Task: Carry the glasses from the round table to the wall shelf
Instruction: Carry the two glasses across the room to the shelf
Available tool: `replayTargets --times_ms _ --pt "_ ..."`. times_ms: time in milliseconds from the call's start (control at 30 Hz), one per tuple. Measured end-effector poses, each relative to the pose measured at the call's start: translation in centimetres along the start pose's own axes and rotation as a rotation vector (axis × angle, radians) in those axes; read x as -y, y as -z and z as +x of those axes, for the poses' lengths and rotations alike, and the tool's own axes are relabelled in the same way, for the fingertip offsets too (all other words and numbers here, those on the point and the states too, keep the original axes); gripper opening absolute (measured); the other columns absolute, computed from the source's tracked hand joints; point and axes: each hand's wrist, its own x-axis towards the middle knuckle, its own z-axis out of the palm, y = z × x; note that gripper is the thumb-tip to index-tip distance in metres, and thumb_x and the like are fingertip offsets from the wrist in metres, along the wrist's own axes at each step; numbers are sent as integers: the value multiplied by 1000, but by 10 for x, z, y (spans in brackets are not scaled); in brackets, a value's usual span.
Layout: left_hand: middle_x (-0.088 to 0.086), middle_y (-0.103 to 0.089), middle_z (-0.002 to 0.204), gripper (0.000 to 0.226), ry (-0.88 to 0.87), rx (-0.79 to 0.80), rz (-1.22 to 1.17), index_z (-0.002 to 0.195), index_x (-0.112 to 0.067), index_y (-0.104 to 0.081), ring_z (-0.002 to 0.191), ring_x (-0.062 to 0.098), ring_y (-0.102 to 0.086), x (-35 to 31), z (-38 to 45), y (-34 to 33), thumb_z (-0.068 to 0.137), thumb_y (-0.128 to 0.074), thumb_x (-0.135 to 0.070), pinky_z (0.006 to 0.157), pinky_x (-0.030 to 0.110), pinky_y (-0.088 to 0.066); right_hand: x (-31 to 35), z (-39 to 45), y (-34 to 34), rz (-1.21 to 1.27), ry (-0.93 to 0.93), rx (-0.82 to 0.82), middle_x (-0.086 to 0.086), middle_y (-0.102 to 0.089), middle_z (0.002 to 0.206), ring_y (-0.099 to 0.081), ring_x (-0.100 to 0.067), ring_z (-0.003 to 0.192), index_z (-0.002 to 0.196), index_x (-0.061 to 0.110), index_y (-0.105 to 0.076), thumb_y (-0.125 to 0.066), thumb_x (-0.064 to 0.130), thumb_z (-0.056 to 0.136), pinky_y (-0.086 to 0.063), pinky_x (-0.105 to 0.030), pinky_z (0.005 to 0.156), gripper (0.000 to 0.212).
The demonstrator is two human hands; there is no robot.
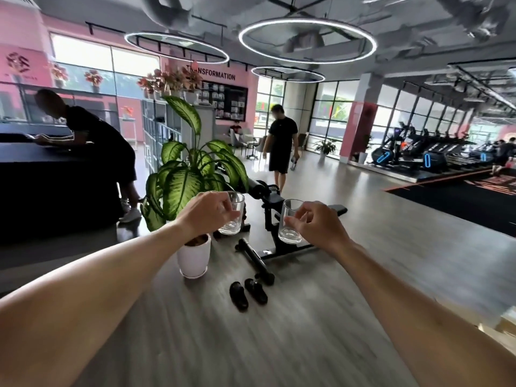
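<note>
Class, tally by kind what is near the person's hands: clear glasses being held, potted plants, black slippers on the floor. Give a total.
Clear glasses: 2, one in the left hand at, one in the right hand at
Potted plant: 1
Black slippers: 2
Total: 5

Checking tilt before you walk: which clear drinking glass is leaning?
The clear drinking glass in the left hand leans; the right hand's glass stands nearly upright.

Two bare forearms enter from near edge, one left, one right. No sleeves visible up to frame edge. Left hand (208, 212) and right hand (315, 223) bare: no gloves, rings, watch or wristbands visible. Rest of body out of view.
</note>
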Motion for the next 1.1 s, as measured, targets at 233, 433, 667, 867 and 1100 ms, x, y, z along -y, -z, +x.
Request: replayTargets --times_ms 233,433,667,867,1100 --pt "-12 -67 78 24 48 -40 10 72 -32 -60 77 10 -63 81 90 16 79 -78 -47 67 27 -47 14 122 -68 48 40 -5 3 -68 80 -65 -16 80 72 23 -65 -78 39 80 -47 -25 69 22" --pt "-8 -70 78 28 158 -62 58 76 -28 -63 71 10 -64 161 142 24 78 -76 -52 68 30 -50 15 214 -141 68 93 54 4 -68 78 -64 -13 76 70 21 -65 -80 43 76 -47 -26 66 27" --pt "-6 -70 72 28 254 -122 167 74 -24 -64 73 13 -66 250 213 29 76 -79 -48 78 36 -56 13 337 -221 125 205 136 5 -69 75 -66 -12 75 68 24 -65 -79 44 77 -52 -27 69 26" --pt "-9 -68 75 27 355 -204 243 70 -28 -61 75 15 -65 316 289 34 75 -79 -48 77 32 -53 12 453 -273 171 319 239 5 -68 80 -64 -11 77 71 25 -65 -78 42 80 -50 -24 66 23" --pt "-9 -69 76 27 484 -274 273 68 -30 -61 76 14 -66 379 344 41 75 -78 -50 78 32 -53 23 561 -330 249 401 273 5 -67 76 -62 -10 72 69 27 -63 -78 42 80 -50 -26 64 24"
